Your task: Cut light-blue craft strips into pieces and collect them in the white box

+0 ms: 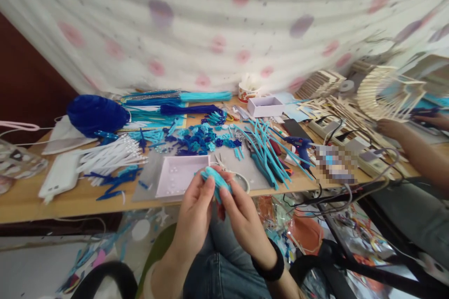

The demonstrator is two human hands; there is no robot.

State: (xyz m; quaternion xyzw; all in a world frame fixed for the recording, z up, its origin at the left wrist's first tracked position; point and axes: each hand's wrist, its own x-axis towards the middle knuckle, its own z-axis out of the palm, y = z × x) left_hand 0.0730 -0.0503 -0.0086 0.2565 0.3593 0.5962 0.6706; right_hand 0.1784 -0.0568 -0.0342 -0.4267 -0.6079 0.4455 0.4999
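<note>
In front of the table's edge, my left hand (199, 205) and my right hand (242, 212) are both closed on one light blue fuzzy piece (218, 181), which looks like bent pipe cleaner. Fingers cover much of it, so its full shape is hidden. Just behind my hands are a shallow white box (168, 175) with small pearly beads and a pair of scissors (224, 163). Beyond lies a pile of small blue flower-like pieces (199, 139). Loose light blue pipe cleaners (268, 149) are spread to the right.
A blue glue gun (300, 147) and power strips (365, 154) with cables stand to the right. A co-worker's arm (421, 154) reaches in beside a wooden-stick structure (384, 93). White stems (112, 156), a white power bank (59, 177) and a dark blue bundle (96, 116) occupy the left.
</note>
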